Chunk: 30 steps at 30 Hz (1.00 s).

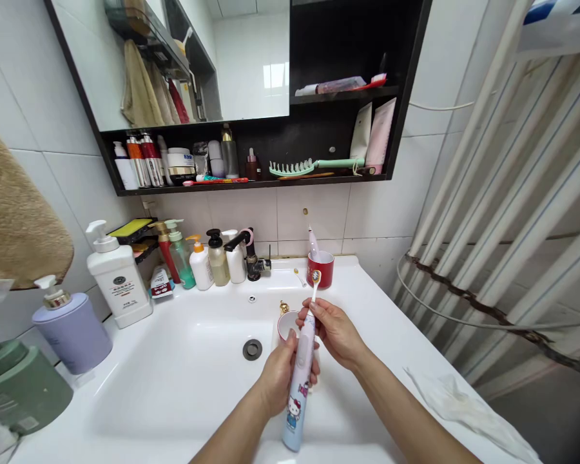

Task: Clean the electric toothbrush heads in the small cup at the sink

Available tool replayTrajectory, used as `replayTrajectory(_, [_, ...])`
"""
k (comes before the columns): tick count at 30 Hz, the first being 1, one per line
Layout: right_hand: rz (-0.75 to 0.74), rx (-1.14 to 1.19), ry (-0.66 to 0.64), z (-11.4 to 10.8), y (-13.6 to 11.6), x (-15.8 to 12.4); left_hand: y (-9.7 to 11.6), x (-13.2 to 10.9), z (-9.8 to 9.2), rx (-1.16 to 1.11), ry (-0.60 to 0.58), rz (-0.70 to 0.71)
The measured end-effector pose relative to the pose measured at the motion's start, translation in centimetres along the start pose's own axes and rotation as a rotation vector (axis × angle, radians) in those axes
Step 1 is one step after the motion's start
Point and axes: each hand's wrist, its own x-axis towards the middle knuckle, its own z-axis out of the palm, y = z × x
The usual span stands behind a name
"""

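Over the white sink, my left hand is wrapped round the body of a pale electric toothbrush with a cartoon cat print. It stands almost upright, brush head on top. My right hand pinches the thin neck just under the head. A pink cup sits on the basin behind my hands, partly hidden by them. A red cup with another brush in it stands at the back rim.
Pump bottles line the back left by the black tap. A white dispenser and a lilac one stand on the left. A dark shelf holds toiletries and a green comb. A crumpled tissue lies to the right.
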Motion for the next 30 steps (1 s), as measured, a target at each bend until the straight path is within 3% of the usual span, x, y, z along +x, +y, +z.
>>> replayTrajectory(3, [0.023, 0.031, 0.009, -0.4, 0.2, 0.0, -0.4, 0.1, 0.3, -0.044, -0.028, -0.081])
replayTrajectory(8, [-0.057, 0.007, 0.100, -0.3, 0.5, 0.1, -0.7, 0.3, 0.9, 0.122, 0.095, 0.065])
replayTrajectory(13, [-0.012, 0.111, 0.098, 0.1, 0.7, -0.1, -0.6, -0.1, 1.3, -0.035, 0.011, -0.062])
replayTrajectory(18, [-0.066, 0.135, 0.090, 0.6, 0.7, -0.4, -0.7, -0.1, 1.3, 0.098, 0.093, 0.089])
replayTrajectory(30, [-0.038, 0.280, 0.060, 0.1, 1.0, -0.1, -0.8, -0.2, 1.3, -0.246, -0.138, -0.254])
